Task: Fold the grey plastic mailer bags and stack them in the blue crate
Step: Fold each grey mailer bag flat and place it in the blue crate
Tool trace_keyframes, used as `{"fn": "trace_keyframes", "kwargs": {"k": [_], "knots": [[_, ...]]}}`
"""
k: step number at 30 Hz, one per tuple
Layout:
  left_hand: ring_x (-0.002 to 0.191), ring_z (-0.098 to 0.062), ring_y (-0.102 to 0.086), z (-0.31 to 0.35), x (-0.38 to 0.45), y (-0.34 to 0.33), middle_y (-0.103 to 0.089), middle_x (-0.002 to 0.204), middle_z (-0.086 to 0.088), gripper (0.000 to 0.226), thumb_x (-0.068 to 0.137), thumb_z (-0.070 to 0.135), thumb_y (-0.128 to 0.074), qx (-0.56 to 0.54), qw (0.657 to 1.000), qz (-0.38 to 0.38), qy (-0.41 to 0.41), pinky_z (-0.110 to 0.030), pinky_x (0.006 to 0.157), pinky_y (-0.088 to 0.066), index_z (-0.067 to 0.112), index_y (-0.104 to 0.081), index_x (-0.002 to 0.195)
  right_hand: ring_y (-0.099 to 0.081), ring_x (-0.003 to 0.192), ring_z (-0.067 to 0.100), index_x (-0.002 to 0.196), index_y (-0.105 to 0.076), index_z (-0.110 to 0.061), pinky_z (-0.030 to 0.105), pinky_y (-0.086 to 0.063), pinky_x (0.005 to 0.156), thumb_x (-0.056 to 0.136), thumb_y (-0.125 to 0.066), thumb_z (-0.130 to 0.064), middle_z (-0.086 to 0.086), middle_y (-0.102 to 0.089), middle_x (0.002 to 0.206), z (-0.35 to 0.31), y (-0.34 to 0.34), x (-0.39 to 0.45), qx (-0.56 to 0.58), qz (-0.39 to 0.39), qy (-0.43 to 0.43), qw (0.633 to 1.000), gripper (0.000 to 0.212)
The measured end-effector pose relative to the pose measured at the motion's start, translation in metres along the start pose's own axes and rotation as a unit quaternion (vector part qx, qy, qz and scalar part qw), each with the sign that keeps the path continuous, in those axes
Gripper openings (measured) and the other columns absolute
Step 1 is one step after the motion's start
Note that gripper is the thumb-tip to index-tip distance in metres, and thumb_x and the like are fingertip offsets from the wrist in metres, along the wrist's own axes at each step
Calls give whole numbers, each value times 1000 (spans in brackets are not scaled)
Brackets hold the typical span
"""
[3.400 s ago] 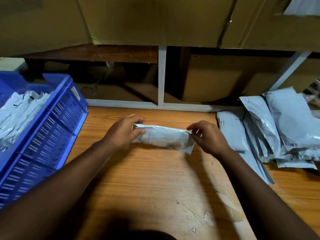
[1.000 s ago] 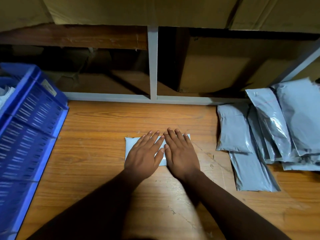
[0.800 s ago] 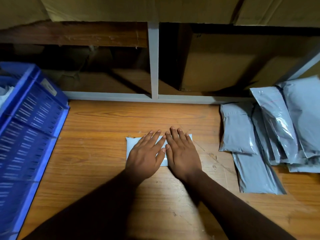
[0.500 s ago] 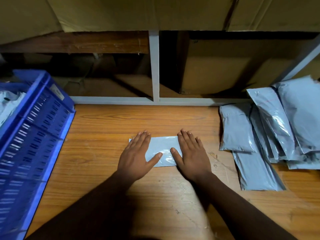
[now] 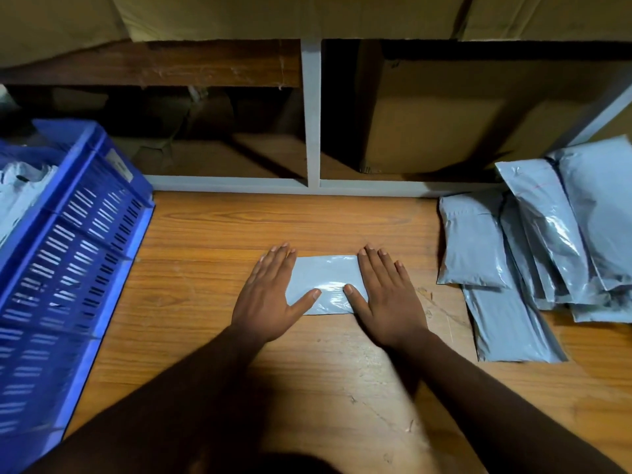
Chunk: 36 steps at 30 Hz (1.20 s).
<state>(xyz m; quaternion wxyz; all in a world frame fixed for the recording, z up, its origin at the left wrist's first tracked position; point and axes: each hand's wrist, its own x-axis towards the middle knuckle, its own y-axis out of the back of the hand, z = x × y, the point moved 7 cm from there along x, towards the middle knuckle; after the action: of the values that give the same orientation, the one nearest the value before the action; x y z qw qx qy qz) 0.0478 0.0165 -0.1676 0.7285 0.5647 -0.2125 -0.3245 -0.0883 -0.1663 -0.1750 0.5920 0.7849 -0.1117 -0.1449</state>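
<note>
The small folded grey plastic mailer bag (image 5: 325,283) lies long axis left-right; flat, straight-fingered left hand (image 5: 270,292) and right hand (image 5: 384,295) press its ends. The blue slatted plastic crate (image 5: 65,248) stands to its left, nearer the left hand.

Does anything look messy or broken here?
Nothing looks broken. The pile of grey bags on the right is untidy, fanned out and overlapping crookedly. The folded bag lies flat and straight under both hands.

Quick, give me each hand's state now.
Left hand: open, pressing flat on the folded mailer bag.
Right hand: open, pressing flat on the same bag.
</note>
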Motion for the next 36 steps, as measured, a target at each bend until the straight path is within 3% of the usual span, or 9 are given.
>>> {"fn": "trace_keyframes", "kwargs": {"k": [3,11,21,24,26,27,29,32,36], "knots": [[158,-8,6,-8,-6,-1,-1,173,8,101,89,88,-18,-5,1000,-1,21,-38,130,-4,24,-8,165,13,159,15,165,7,-22,41,7,129,105,-9,-67,-5,12,173,9,0,-14,-19,11,-26,999,77],[158,-9,5,-12,-13,1,0,173,6,105,88,90,-25,-2,1000,0,30,-38,129,-3,22,-5,165,15,158,14,165,9,-22,43,4,129,104,-8,-69,-5,14,173,12,-1,-23,-14,4,-40,999,79],[158,-10,6,-21,-22,2,2,173,6,107,86,92,-13,7,999,-18,27,-40,130,-4,21,-7,165,18,158,15,166,5,-23,44,4,129,102,-6,-71,-7,17,172,9,3,-29,12,-16,-42,999,80],[158,-12,-7,-23,-22,12,-14,172,5,90,95,81,-12,-68,997,4,37,-39,129,-9,24,-23,164,-18,157,20,163,-24,-23,43,-17,125,103,-21,-68,-6,-21,170,11,26,-21,91,16,-31,995,75],[153,-17,-26,-25,-16,24,-34,165,3,70,103,66,-30,-126,990,33,55,-38,125,-21,23,-38,158,-45,140,23,156,-36,-23,43,-37,113,103,-35,-62,-1,-49,155,13,43,-13,92,49,-30,994,66],[148,-20,-34,-26,-12,30,-43,159,2,61,104,57,-43,-129,989,47,51,-37,120,-28,23,-45,154,-48,136,24,156,-36,-24,44,-41,110,101,-40,-62,0,-52,151,12,47,-9,85,44,-30,995,66],[134,-23,-44,-26,-1,36,-53,142,0,51,100,47,-59,-115,992,36,41,-33,109,-35,23,-57,145,-42,142,26,160,-31,-25,47,-38,113,98,-45,-65,1,-47,157,4,49,0,61,8,-17,998,75],[127,-20,-44,-33,12,37,-54,128,5,43,91,54,-70,-104,991,-48,73,-37,107,-38,31,-70,127,-28,152,27,162,-27,-27,52,-15,124,95,-48,-70,-1,-36,165,-28,48,12,10,-48,44,998,82],[124,-14,-43,-32,10,41,-51,125,10,26,86,51,-77,-135,983,-102,73,-39,108,-41,34,-71,105,-35,146,27,157,-36,-26,59,2,124,86,-62,-70,7,-45,154,-62,49,28,-54,-113,84,989,87]]}}
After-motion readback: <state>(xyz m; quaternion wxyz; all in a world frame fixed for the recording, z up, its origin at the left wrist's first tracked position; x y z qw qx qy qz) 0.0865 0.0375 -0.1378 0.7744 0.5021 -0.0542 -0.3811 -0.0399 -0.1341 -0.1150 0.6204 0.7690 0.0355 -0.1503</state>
